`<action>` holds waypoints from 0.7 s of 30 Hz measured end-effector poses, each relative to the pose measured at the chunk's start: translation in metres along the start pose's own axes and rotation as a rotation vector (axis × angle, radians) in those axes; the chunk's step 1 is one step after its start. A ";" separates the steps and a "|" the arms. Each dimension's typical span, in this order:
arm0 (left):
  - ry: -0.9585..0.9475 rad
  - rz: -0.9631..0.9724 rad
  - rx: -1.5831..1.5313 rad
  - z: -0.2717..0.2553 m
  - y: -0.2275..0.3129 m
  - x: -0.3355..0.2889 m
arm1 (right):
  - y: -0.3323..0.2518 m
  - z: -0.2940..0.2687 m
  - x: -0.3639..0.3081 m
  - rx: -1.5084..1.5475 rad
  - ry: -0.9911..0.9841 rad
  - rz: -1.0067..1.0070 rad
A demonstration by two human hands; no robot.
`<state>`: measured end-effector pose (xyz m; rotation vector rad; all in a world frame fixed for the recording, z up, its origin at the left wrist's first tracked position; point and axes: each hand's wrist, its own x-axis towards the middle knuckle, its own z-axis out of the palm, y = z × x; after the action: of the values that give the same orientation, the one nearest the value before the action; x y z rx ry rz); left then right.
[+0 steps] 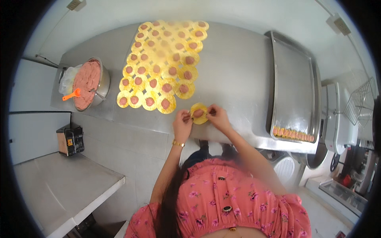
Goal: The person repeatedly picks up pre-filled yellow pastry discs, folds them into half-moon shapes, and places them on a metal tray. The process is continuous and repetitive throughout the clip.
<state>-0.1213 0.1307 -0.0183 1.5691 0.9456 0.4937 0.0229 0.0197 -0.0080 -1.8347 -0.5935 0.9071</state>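
Note:
Between my hands, at the front edge of the metal table, is a round yellow dumpling wrapper (195, 120) with a dab of pink meat filling (198, 114) at its middle. My left hand (183, 120) pinches its left rim. The fingers of my right hand (218, 116) are closed on the opposite rim. Just beyond, rows of yellow wrappers (184, 95) lie edge to edge, each visible one topped with a pink dab. To the left a steel bowl (105, 81) holds pink meat filling (88, 81), with an orange scoop (72, 95) resting on it.
At the right, a large metal tray (293, 79) carries a row of folded dumplings (293, 134) along its near end. A white scale-like appliance (337, 119) and a wire rack (360, 102) stand beyond it. Lower left are a second counter (71, 190) and a black box (71, 141).

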 end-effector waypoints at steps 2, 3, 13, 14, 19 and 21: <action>-0.099 0.030 0.053 0.019 0.002 -0.002 | 0.011 -0.016 -0.019 0.222 0.127 0.045; -0.149 0.068 0.027 0.027 0.004 -0.001 | 0.016 -0.022 -0.025 0.344 0.213 0.094; -0.376 0.016 -0.196 0.035 0.007 0.003 | 0.033 -0.019 -0.030 0.285 0.231 -0.055; -0.361 0.012 -0.147 0.037 0.005 0.003 | 0.032 -0.019 -0.031 0.251 0.253 -0.126; -0.293 0.056 -0.073 0.050 0.003 0.006 | 0.031 -0.024 -0.033 0.024 0.333 -0.225; -0.267 0.061 -0.133 0.052 0.003 0.006 | 0.030 -0.025 -0.031 0.256 0.312 -0.138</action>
<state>-0.0776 0.1038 -0.0284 1.5028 0.6503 0.3702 0.0246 -0.0286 -0.0191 -1.6375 -0.3835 0.5611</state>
